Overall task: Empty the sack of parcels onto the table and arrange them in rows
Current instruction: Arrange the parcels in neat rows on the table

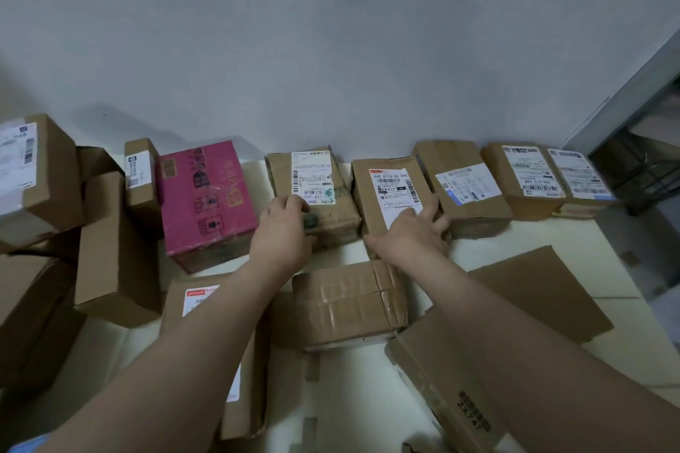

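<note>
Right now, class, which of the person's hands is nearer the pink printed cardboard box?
Left. The left hand holds the crumpled brown parcel directly right of the pink printed cardboard box; the right hand lies spread on the next white-labelled brown parcel, farther right.

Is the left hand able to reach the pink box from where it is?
Probably yes. The pink box stands just beside the left hand, with its top bare and nothing between them.
</note>
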The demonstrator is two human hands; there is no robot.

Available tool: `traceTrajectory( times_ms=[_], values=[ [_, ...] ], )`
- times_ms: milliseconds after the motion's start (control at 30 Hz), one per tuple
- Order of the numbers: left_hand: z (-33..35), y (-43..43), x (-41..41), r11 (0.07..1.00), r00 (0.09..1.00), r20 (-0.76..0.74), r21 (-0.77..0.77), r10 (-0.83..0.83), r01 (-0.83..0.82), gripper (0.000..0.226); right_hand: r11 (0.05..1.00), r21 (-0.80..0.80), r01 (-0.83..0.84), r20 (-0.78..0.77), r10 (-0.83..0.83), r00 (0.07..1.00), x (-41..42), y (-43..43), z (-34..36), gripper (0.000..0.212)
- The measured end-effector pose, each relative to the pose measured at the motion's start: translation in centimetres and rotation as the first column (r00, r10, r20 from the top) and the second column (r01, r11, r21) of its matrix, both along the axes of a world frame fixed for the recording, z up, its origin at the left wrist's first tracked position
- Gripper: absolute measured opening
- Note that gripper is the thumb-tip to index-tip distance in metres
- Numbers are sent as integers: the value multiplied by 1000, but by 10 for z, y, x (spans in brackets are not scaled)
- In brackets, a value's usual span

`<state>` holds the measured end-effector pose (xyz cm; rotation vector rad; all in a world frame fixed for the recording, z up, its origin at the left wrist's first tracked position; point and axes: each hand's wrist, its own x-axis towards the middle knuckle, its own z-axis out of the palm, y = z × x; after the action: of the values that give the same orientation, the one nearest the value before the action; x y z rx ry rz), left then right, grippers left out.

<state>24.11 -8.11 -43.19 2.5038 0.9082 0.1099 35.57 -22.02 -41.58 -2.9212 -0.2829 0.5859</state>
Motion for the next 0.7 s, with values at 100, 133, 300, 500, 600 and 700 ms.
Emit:
traceTrajectory(
  times_ms=[100,133,300,500,600,700],
  values=[
    [-6,3,4,992,999,34,129,12,-16,55,998,35,-58,147,53,988,-3,3,-1,78],
    [-9,6,6,988,999,42,157,-9,3,55,996,47,-75,183,65,981,-3,4,-1,72],
    [-21,30,20,993,994,73,87,-83,77,49,988,127,-90,221,60,973,6,15,-2,57],
    [-18,34,20,980,981,-4,38,-195,195,53,960,239,-145,201,98,975,7,16,-13,52],
    [1,3,13,983,989,9,116,-145,143,49,941,303,-149,194,92,977,0,2,-8,49],
    [25,-32,5,975,980,24,112,-198,194,51,932,337,-134,215,62,975,-11,-21,5,45]
  ],
)
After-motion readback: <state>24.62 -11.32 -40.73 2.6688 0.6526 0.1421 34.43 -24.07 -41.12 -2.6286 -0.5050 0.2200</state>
